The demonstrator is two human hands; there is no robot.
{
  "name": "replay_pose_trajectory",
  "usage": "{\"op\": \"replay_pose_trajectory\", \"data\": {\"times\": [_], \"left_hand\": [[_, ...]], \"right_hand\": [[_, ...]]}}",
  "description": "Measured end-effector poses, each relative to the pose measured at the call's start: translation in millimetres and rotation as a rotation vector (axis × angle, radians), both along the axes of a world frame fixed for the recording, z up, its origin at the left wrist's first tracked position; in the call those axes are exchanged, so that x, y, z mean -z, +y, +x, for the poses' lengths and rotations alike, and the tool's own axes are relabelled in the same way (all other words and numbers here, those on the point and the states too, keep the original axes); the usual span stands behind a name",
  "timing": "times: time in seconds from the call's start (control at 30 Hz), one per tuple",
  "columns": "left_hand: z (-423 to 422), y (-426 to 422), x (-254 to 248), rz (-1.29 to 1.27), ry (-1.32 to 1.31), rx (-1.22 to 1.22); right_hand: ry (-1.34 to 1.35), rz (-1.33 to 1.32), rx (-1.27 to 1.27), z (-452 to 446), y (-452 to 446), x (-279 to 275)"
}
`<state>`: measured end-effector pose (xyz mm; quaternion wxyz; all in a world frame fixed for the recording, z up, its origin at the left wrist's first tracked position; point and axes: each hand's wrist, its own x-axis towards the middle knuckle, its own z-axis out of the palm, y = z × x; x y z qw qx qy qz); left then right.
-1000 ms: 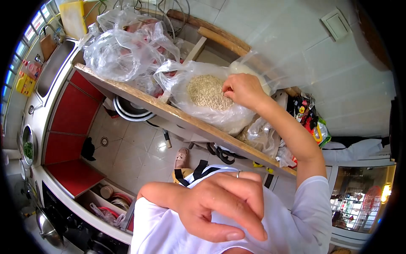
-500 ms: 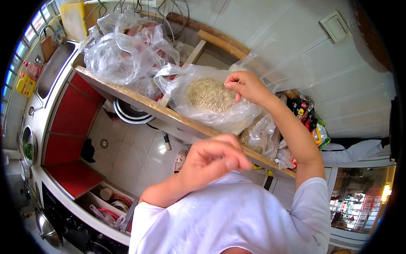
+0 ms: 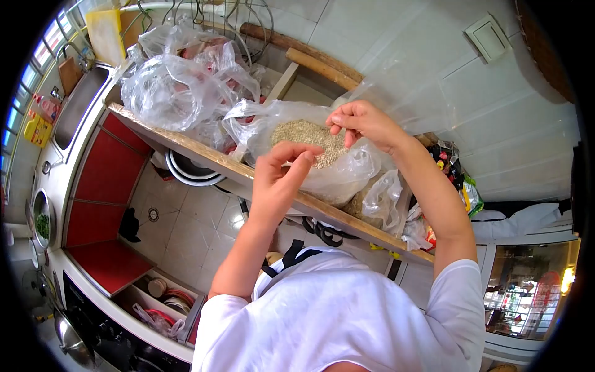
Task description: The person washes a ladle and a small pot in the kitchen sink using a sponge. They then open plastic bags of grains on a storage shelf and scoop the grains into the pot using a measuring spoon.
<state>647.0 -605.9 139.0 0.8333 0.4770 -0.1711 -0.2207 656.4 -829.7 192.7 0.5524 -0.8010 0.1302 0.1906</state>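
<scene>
The left hand had come up to the near side of the bag; the right hand had barely shifted over the bag's right side. The grain lay inside the bag, below and between the hands. The bag's mouth gaped upward, its long axis roughly along the drawer. Both hands' fingers curled toward the thumbs; whether either pinched any grain, I couldn't tell.

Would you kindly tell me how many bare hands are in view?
2: the left hand near picture centre; the right hand, to its upper right, near the grain.
</scene>
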Motion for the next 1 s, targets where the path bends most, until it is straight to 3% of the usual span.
{"op": "replay_pose_trajectory", "data": {"times": [0.07,0.1,0.17,0.37,0.6,0.7,0.73,0.77,0.87,1.0], "left_hand": [[7,-9,4,0.285,-0.267,-0.216],[11,-14,4,0.286,-0.268,-0.216],[19,-24,3,0.533,-0.61,-0.479],[31,-43,1,0.676,-0.949,-0.759],[30,-31,-5,0.649,-1.062,-0.819],[6,0,-24,-0.022,-0.313,-0.141],[-5,11,-37,-0.399,-0.159,0.089],[-16,27,-49,-0.584,-0.106,0.331],[-30,37,-79,-0.962,-0.464,0.708],[-71,54,-100,-1.061,-0.532,0.606]], "right_hand": [[-0.004,0.019,-0.016,2,-2,0],[-0.005,0.02,-0.016,2,-1,0],[-0.004,0.025,-0.017,3,3,-3],[-0.049,0.034,-0.068,3,15,-10],[-0.096,0.052,-0.068,-6,31,-26],[-0.217,0.015,-0.024,-28,50,-53],[-0.257,-0.012,0.001,-38,53,-60],[-0.294,-0.035,0.021,-48,57,-65],[-0.332,-0.051,0.017,-81,63,-75],[-0.479,0.023,-0.032,-124,69,-69]]}}
